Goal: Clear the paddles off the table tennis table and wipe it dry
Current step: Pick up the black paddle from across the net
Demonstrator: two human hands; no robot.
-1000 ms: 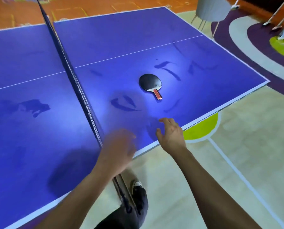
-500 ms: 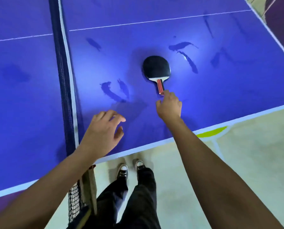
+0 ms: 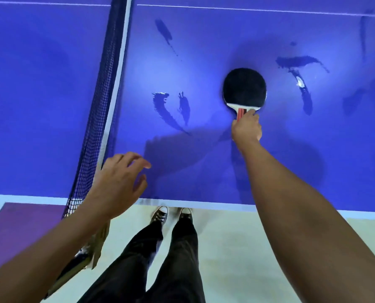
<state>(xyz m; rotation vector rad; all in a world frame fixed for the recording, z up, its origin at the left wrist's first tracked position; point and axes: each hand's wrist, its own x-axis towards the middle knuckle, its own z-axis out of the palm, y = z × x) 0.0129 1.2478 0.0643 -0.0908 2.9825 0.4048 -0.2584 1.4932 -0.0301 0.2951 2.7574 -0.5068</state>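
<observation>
A paddle (image 3: 244,88) with a black face and a red handle lies flat on the blue table tennis table (image 3: 204,51), right of the net. My right hand (image 3: 246,127) reaches across the near edge and its fingers curl round the paddle's handle. My left hand (image 3: 119,184) hovers over the table's near edge beside the net, fingers spread and loosely bent, holding nothing. Dark wet streaks (image 3: 171,110) mark the surface left and right of the paddle.
The net (image 3: 101,101) runs from the near edge to the far side, left of my hands, with its post (image 3: 90,248) hanging off the edge. My legs and shoes (image 3: 173,215) stand on the pale floor against the table's white-lined edge.
I have leaned in over the table. My right hand went from touching the tip of the handle to closing round it. My left hand stayed near the net at the edge.
</observation>
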